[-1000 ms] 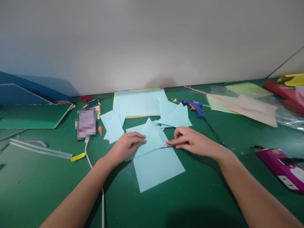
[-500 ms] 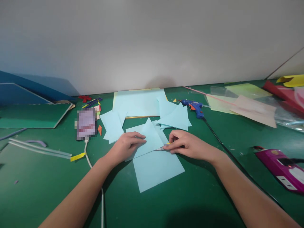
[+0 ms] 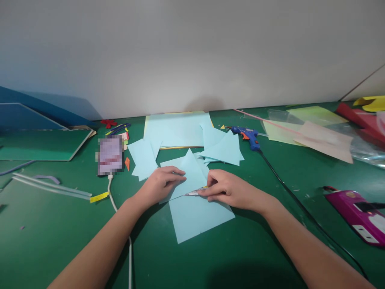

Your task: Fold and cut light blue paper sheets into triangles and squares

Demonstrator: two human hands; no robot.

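Note:
Fingers stretched out, my left hand (image 3: 164, 184) lies on a folded light blue paper (image 3: 189, 176) and presses it to the table. My right hand (image 3: 224, 188) is closed around a slim, pointed, greyish tool with a bit of yellow, which looks like a craft knife (image 3: 192, 193). Its tip lies along the lower folded edge of that paper; my fingers hide its rear part. Under it, a flat light blue sheet (image 3: 195, 222) reaches toward me.
Blue paper pieces lie left (image 3: 142, 158) and right (image 3: 224, 148) of a paper stack (image 3: 177, 128). A blue glue gun (image 3: 248, 136) with a black cord is at the right, beyond a magenta power strip (image 3: 355, 212). A white cable (image 3: 111, 196) runs past my left arm.
My right hand has moved left and slightly down, carrying the craft knife along the fold of the paper. My left hand stays in place on the paper.

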